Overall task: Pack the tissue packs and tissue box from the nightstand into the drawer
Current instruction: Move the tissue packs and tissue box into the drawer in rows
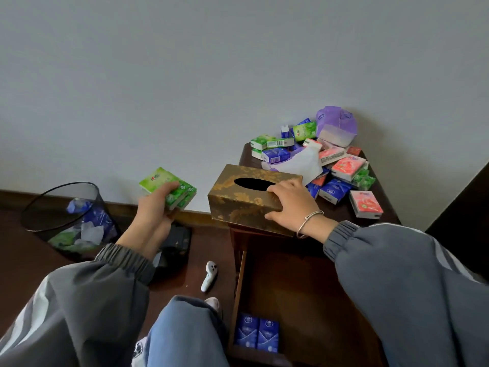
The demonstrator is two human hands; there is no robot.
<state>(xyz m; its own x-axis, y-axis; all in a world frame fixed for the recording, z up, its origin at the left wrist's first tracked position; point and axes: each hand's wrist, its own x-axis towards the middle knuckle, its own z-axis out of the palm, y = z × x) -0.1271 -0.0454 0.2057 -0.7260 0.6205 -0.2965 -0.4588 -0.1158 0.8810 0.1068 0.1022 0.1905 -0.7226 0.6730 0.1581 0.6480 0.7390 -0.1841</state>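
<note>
Gripping green packs [169, 187]: left hand [156, 211]; right hand [294, 205] clasps tissue box [238, 201]; wastebasket [35, 221] nearby.

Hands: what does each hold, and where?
Left hand grips green tissue packs by their near end; right hand grips the gold tissue box at its right end.

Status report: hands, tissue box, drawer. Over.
Left hand grips green packs. Right hand holds tissue box at nightstand front edge, above open drawer. Two blue packs in drawer. Path down looks clear.
</note>
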